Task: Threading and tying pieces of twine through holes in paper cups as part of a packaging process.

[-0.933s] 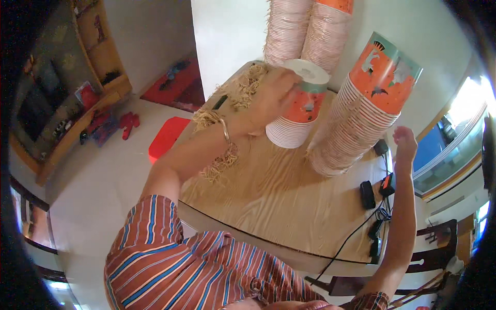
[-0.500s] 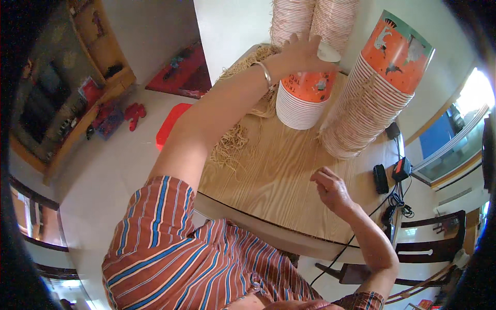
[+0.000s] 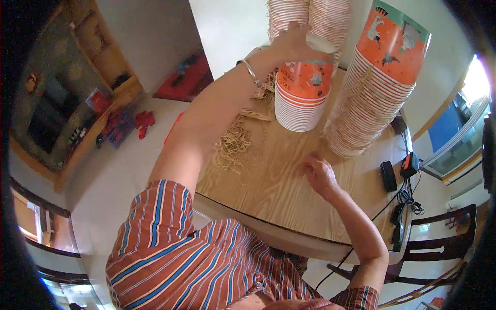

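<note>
One left hand (image 3: 297, 46) spreads wide at a short cup stack's (image 3: 302, 103) top, best steadied lightly upright; the right hand (image 3: 321, 176) half-curls above the desk (image 3: 258, 188), its grip unclear.

"where is the left hand (image 3: 292, 46)?"
"at the top of the short cup stack (image 3: 304, 90), fingers (image 3: 295, 29) spread, arm (image 3: 206, 121) stretched out."
"and the right hand (image 3: 321, 176)?"
"on the person's side of that stack, loosely curled, elbow (image 3: 378, 258) bent."

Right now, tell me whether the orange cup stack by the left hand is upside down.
Upside down: the cup stack shows a pale base on top, partly behind the left hand, with white rims layered below.
</note>
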The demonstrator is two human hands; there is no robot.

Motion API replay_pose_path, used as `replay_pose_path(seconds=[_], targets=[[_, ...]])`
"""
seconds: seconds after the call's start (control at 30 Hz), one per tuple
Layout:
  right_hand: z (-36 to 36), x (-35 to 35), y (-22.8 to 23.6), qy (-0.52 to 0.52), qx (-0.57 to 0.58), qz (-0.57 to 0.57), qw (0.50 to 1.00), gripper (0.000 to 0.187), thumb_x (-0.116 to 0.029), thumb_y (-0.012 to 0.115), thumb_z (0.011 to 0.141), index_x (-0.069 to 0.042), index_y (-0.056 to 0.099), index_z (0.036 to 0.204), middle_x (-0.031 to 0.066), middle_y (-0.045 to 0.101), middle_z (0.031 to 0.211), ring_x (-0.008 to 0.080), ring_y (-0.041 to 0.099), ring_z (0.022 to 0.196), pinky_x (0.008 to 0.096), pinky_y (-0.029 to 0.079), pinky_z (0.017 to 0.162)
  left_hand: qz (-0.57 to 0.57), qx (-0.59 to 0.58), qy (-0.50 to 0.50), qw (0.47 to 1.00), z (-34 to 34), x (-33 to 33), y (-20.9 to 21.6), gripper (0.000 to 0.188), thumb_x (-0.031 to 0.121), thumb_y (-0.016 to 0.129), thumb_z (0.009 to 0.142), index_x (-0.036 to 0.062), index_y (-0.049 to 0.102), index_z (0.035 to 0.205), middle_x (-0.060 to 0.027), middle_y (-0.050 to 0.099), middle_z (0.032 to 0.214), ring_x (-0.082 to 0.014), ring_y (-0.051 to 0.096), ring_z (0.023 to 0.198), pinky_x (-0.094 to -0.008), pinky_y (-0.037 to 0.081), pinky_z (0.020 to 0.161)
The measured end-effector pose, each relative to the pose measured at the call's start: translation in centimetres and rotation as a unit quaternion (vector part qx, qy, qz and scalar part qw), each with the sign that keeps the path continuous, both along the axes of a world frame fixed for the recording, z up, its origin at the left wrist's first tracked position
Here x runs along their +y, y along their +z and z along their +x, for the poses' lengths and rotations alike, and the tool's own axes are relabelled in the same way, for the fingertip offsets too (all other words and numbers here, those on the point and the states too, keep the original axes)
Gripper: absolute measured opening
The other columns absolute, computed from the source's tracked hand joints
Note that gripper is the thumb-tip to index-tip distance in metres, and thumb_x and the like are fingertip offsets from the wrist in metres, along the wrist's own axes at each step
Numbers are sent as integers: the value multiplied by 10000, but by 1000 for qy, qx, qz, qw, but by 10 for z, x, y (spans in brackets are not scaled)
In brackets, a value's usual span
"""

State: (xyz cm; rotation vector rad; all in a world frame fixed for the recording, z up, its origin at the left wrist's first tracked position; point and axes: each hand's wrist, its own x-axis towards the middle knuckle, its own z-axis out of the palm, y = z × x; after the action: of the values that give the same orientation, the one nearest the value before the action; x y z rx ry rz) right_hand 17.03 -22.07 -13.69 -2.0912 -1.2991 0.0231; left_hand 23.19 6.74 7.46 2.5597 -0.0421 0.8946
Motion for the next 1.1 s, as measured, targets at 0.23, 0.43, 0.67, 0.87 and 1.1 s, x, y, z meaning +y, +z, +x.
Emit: replay_pose_path(seconds=[0.23,0.43,0.67,0.87,1.1], targets=[[-10,14,1,18,-29,57,998,93,-35,585,798,-25,588,891,165,569,862,347,582,750,386,474,663,60,-4,5,998,-20,18,41,1254,788,690,481,12,348,1405,-300,358,1346,-436,476,1195,-432,436,997],[3,4,-11,29,2,54,998,99,-48,610,804,-21,588,896,143,568,875,292,600,749,366,478,669,16,43,20,999,-94,-34,93,1043,622,715,687,60,273,1447,-247,271,1441,-389,329,1324,-439,369,1064],[1,-1,-13,56,-28,65,996,85,-49,612,816,-18,601,894,125,570,861,236,597,759,328,482,665,-96,-74,-12,993,-173,-32,138,963,554,738,718,-28,341,1375,-274,406,1342,-334,473,1227,-435,484,962],[-24,-14,37,1,37,118,992,88,-45,603,816,-30,555,889,132,558,835,281,564,767,359,464,679,-233,-196,-118,945,-238,-16,94,783,542,652,803,7,422,1326,-160,437,1335,-264,479,1202,-395,373,1033],[-67,-27,117,-60,-134,213,966,597,-11,641,769,-65,406,1315,111,466,1231,282,500,1104,385,430,930,-521,28,-248,816,-273,-31,-71,686,561,531,882,40,465,1323,-83,524,1325,-212,472,1244,-414,361,1057]])
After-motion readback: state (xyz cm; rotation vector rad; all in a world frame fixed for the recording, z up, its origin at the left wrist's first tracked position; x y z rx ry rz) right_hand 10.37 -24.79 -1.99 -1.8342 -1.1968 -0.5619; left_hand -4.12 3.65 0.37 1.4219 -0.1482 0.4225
